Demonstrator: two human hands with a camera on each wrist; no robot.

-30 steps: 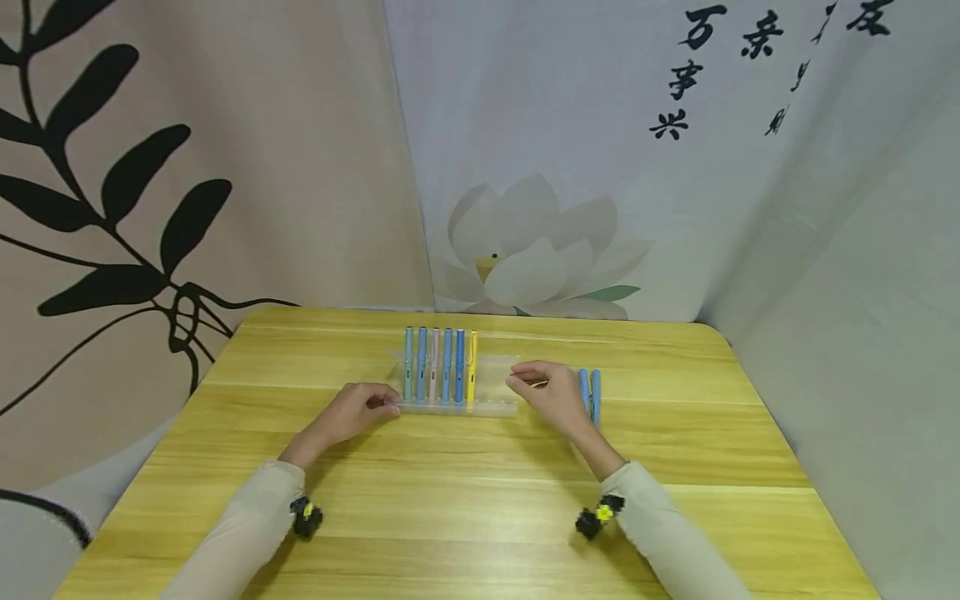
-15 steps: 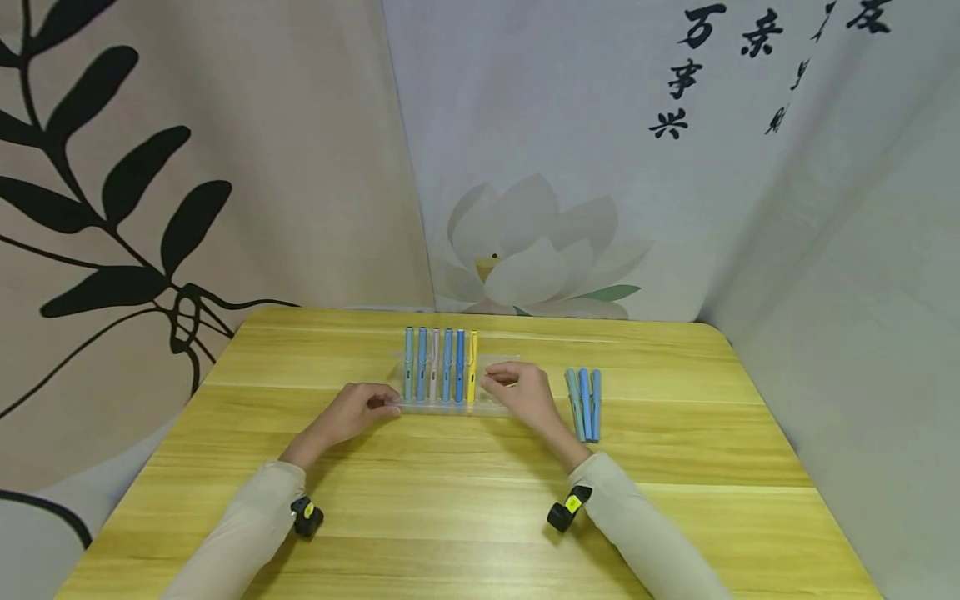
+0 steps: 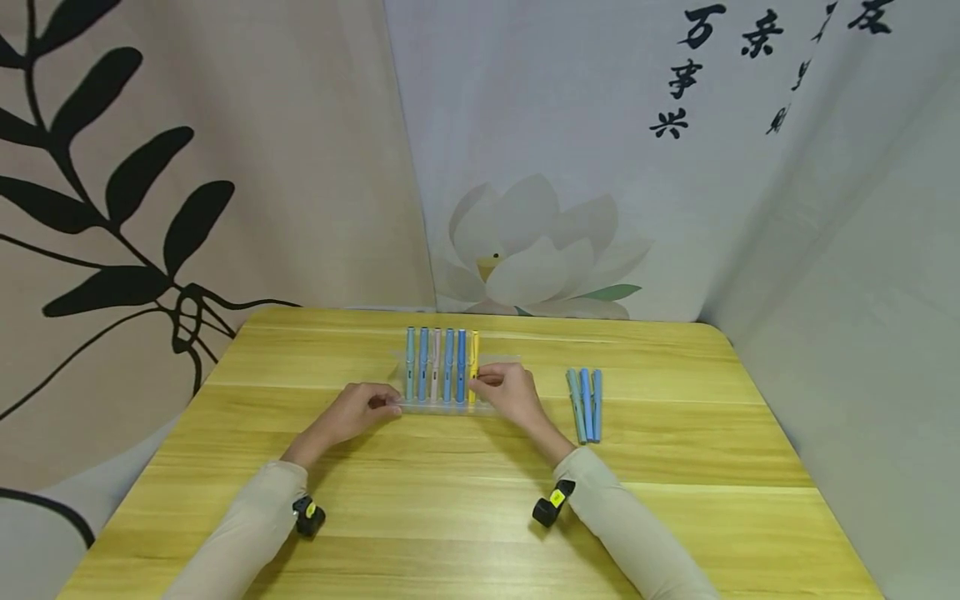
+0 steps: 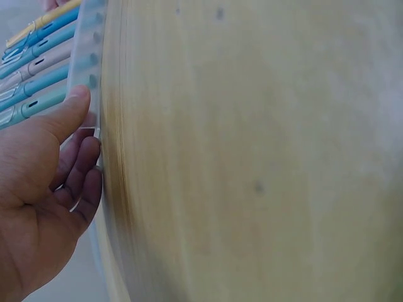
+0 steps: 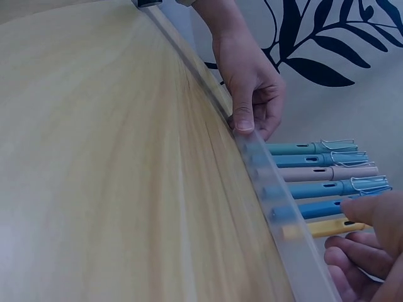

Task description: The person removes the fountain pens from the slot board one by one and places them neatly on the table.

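A clear pen stand (image 3: 438,409) stands on the table with several capped pens upright side by side: a green pen (image 3: 409,362), blue pens, a pink pen (image 3: 435,362) and, rightmost, a yellow pen (image 3: 474,348). My left hand (image 3: 356,408) holds the stand's left end; in the left wrist view the thumb (image 4: 72,110) lies on its front strip, with fingers below. My right hand (image 3: 512,393) pinches the yellow pen; in the right wrist view its thumb (image 5: 365,211) is above the pen's cap end, fingers beneath. The cap end is partly covered.
Three loose pens lie together right of the stand: a green pen (image 3: 577,406) and two blue ones, such as the outer blue pen (image 3: 597,406). The wooden table (image 3: 450,517) reaches back to a printed curtain (image 3: 540,150).
My right hand has moved left from the stand's right end to the yellow pen. The loose green pen, earlier hidden by that hand, is in sight. My left hand has stayed put.
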